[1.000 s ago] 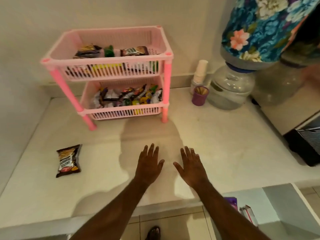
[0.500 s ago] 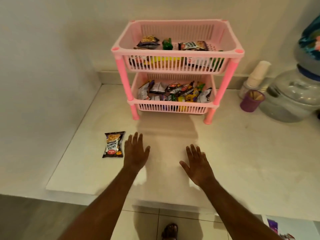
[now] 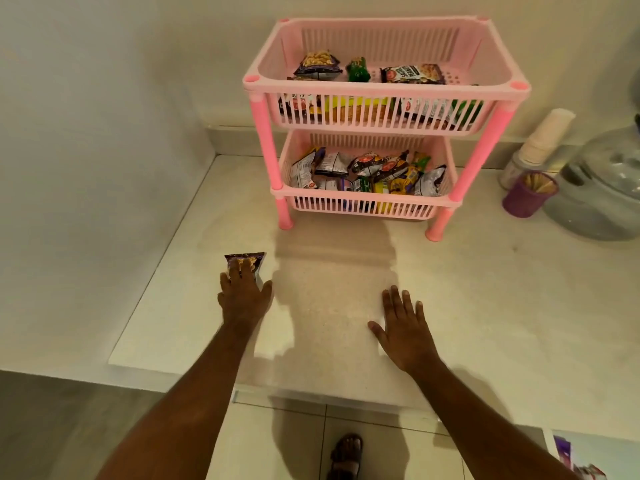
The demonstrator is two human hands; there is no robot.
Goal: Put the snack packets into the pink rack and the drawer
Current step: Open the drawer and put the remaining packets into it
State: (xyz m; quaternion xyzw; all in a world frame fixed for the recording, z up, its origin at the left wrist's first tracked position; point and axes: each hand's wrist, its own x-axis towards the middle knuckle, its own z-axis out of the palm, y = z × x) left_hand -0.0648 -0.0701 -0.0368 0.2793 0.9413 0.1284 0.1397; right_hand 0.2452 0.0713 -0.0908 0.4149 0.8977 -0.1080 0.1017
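A pale stone counter is running along a plain cream wall, seen from the head camera looking down over both forearms. A pink rack with two slatted tiers is standing at the back of the counter, close to the wall. Its upper tier is holding several snack packets, among them a salted peanuts packet lying flat near the front rim, and its lower tier is sitting heaped with mixed packets. One loose peanut packet is lying on the counter in front of the rack and to its left, well apart from it. The left hand is resting over the near end of that packet, its fingers laid straight across the wrapper and touching it, not curled round it. The right hand is lying palm down on the bare counter with fingers spread, holding nothing. To the right of the rack a purple cup of wooden sticks is standing just beside a stack of paper cups and a clear water jar. Below the counter edge a sandalled foot is showing on the tiled floor, and the corner of an open drawer is showing at the bottom right with something purple inside.
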